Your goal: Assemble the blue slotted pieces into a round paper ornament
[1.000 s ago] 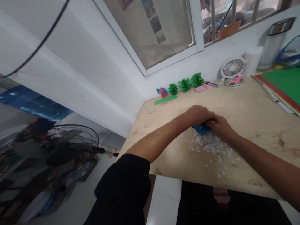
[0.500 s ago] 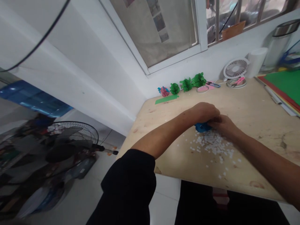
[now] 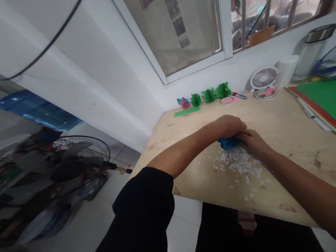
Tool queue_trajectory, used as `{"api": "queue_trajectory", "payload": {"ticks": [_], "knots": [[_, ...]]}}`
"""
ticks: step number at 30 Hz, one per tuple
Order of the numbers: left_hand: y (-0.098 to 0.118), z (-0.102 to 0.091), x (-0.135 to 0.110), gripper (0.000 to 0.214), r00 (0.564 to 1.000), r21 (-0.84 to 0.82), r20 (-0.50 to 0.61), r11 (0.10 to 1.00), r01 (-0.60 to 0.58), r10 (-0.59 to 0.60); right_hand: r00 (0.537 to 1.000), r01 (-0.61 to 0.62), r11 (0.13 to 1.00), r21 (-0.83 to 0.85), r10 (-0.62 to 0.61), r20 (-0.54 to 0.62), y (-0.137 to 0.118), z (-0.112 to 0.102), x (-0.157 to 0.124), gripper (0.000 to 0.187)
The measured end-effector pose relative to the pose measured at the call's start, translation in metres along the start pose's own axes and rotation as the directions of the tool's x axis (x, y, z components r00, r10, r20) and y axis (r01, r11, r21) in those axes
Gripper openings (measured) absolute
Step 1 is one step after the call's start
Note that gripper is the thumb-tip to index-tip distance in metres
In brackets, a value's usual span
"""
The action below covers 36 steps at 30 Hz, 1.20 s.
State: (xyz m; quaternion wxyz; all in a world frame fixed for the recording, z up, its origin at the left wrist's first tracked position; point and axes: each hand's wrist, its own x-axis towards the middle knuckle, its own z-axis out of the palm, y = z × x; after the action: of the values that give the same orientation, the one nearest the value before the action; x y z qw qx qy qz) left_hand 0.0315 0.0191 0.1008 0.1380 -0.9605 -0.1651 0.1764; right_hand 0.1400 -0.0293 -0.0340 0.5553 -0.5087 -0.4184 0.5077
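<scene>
A folded blue paper piece [image 3: 228, 143] is held low over the wooden table, its upper part covered by my hands. My left hand [image 3: 231, 125] bends over it from above with the fingers closed around its far side. From the right, my right hand [image 3: 254, 140] pinches its edge, and the fingertips of both hands meet there. Small white paper bits [image 3: 240, 161] lie scattered on the table just below the blue piece and beside my right hand.
Along the wall stand several green paper figures [image 3: 209, 95] and a pink and blue one [image 3: 183, 102]. A green paper strip [image 3: 187, 111] lies before them. Farther right are scissors [image 3: 238, 95], a small white fan [image 3: 264, 77], a flask [image 3: 313, 52] and coloured paper sheets [image 3: 319, 96].
More of the blue paper piece now shows beneath my hands. My right hand's fingers have shifted slightly at its edge; my left hand has hardly moved.
</scene>
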Motion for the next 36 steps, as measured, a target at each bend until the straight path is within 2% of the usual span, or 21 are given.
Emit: {"api": "queue_trajectory", "payload": {"ticks": [4,9,13,20,24,27,32,36], "knots": [[-0.002,0.002,0.001,0.028,0.999,-0.032,0.023,0.998,-0.045,0.046,1.0,-0.014,1.0,0.008,0.013,0.023,-0.001,0.001,-0.001,0.03],[-0.005,0.004,0.004,0.026,0.999,-0.073,-0.018,0.997,-0.039,0.038,0.999,-0.026,1.0,0.014,0.026,0.019,0.0,0.002,-0.001,0.033],[-0.008,0.001,0.006,0.026,0.999,-0.086,0.008,0.996,-0.038,0.039,1.0,-0.014,1.0,0.002,0.014,0.022,-0.001,0.003,-0.003,0.031],[-0.014,-0.007,0.008,0.026,0.996,-0.118,0.08,0.993,-0.033,0.042,0.993,0.116,0.976,-0.182,-0.109,0.049,-0.005,-0.001,-0.003,0.023],[-0.016,-0.009,0.007,0.026,0.994,-0.147,0.107,0.989,-0.011,0.027,0.989,0.135,0.964,-0.23,-0.116,0.096,-0.006,-0.003,-0.003,0.026],[-0.018,-0.009,0.005,0.028,0.993,-0.162,0.111,0.986,-0.025,0.044,0.989,0.111,0.973,-0.202,-0.089,0.117,-0.005,-0.002,-0.005,0.03],[-0.017,-0.007,0.006,0.028,0.992,-0.154,0.109,0.987,-0.045,0.062,0.995,0.019,0.998,-0.061,-0.013,0.103,-0.002,0.0,-0.005,0.027],[-0.012,-0.006,0.007,0.028,0.992,-0.129,0.097,0.989,-0.064,0.077,0.989,-0.039,0.999,0.017,0.036,0.143,-0.001,-0.001,-0.004,0.027]]}}
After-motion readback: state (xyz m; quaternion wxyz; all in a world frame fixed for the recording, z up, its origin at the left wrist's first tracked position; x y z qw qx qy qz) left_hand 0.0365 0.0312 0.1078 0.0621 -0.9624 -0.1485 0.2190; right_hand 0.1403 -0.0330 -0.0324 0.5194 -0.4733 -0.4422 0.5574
